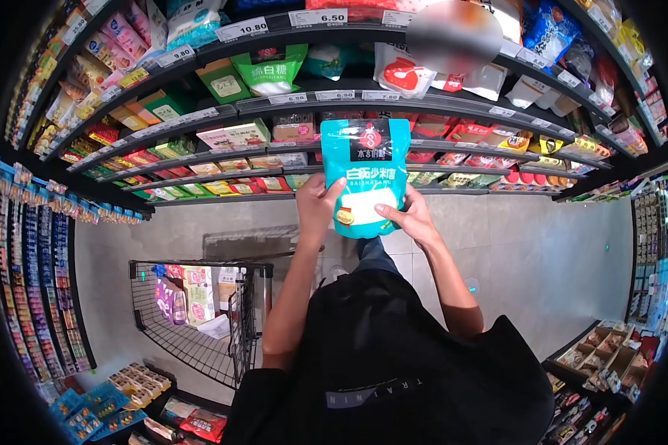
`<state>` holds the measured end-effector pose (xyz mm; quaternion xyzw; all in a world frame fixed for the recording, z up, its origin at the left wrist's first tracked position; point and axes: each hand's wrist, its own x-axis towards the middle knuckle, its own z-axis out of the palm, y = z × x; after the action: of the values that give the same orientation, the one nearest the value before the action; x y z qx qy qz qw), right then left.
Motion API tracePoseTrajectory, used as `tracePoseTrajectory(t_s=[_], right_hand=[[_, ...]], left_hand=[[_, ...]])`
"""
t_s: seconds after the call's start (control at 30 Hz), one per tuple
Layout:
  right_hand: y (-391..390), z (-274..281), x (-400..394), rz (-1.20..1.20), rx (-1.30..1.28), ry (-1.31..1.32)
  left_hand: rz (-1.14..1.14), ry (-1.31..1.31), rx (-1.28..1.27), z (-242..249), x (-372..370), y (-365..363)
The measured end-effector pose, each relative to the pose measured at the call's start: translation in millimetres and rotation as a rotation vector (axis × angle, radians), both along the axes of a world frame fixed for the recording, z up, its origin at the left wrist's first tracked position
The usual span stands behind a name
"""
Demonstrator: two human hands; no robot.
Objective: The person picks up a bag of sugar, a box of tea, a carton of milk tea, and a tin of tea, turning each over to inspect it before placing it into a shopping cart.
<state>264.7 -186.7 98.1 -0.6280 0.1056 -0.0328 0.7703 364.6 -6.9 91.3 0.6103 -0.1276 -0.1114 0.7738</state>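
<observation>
The teal sugar pouch [367, 174] is held up in front of the shelves [349, 96] at about twelve o'clock — it looks soft, full and fairly heavy, probably slick plastic, so best gripped low at both edges. The left hand [317, 202] clasps its lower left edge, and the right hand [408, 217] pinches the lower right corner — the cart [193, 311] sits at eight o'clock.

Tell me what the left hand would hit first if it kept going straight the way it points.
The left hand grips the teal bag and points toward the shelves. Past the bag, it would probably meet the packets on the lower shelf first, though depth is hard to judge.
</observation>
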Motion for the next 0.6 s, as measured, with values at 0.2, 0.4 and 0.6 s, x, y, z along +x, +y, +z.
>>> tracePoseTrajectory(t_s=[0.2, 0.4, 0.6], right_hand=[[12.3, 7.3, -11.8, -0.123, 0.1, 0.024], [17.2, 15.2, -16.1, -0.148, 0.033, 0.008], [14.1, 19.5, -22.2, -0.096, 0.024, 0.075]], left_hand=[[-0.272, 0.259, 0.069, 13.6, -25.9, 22.7], [-0.406, 0.288, 0.109, 8.7, -41.9, 29.7], [-0.374, 0.226, 0.124, 13.0, -43.9, 27.2]])
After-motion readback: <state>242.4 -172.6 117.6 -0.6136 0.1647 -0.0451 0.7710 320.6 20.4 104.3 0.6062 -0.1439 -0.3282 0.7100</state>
